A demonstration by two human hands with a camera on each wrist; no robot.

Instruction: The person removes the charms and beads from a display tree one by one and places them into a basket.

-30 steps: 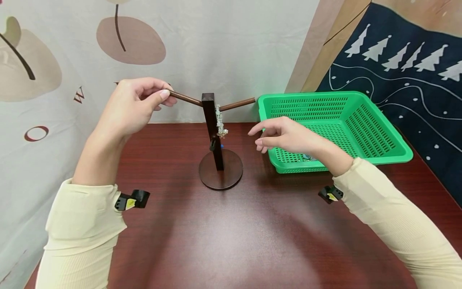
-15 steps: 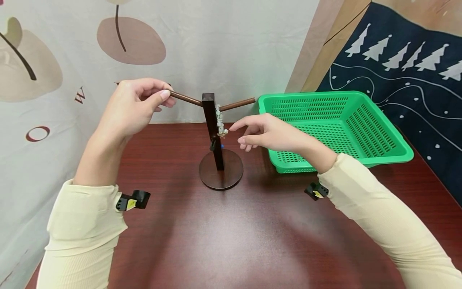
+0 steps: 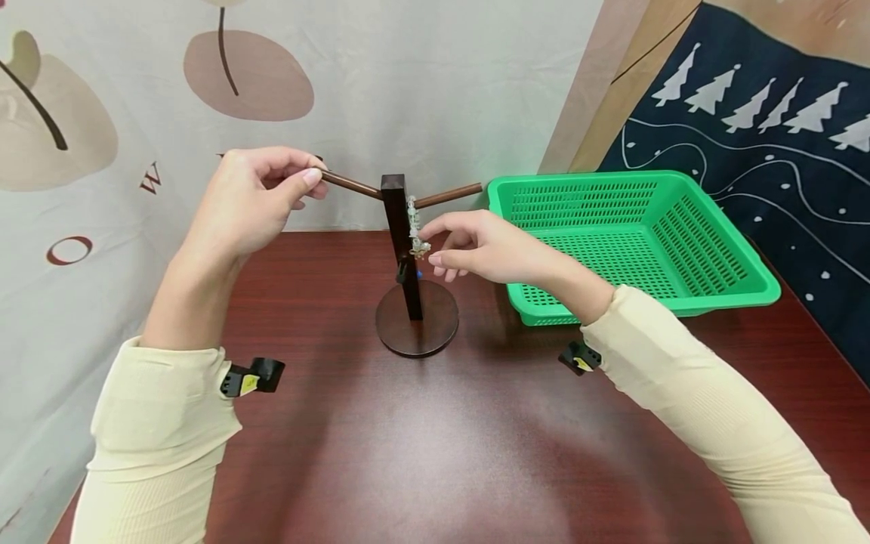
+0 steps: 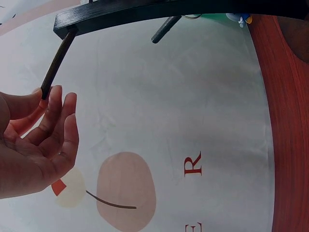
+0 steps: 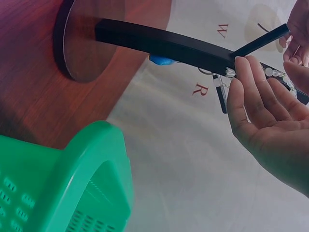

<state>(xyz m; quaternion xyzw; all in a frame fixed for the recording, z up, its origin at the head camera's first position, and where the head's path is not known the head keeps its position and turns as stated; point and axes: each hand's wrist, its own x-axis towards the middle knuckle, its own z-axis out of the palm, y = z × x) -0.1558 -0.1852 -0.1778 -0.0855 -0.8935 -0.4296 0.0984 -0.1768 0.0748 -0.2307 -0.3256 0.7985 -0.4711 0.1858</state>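
Note:
A dark wooden stand [image 3: 394, 227] with a round base [image 3: 418, 340] and slanting pegs stands upright on the table. My left hand [image 3: 261, 196] pinches the end of its upper left peg [image 3: 350, 184] between thumb and fingers. From the upper right peg [image 3: 448, 196] hangs a bracelet of clear beads [image 3: 414, 219]. My right hand [image 3: 485, 245] is beside the bracelet's lower end, thumb and forefinger apart with fingertips right at the beads. In the right wrist view its fingers [image 5: 260, 94] are nearly straight and overlap some beads. A small blue charm [image 5: 161, 60] hangs lower behind the post.
A green perforated basket [image 3: 707, 306] stands right of the stand, with my right forearm over its near left corner. Behind are a pale printed cloth [image 3: 435, 91] and a dark tree-patterned cloth [image 3: 782, 174]. The reddish-brown table [image 3: 408, 453] stretches toward me.
My right hand has moved left from the basket's edge to the hanging bracelet. My left hand keeps pinching the peg, and the stand has stayed in place.

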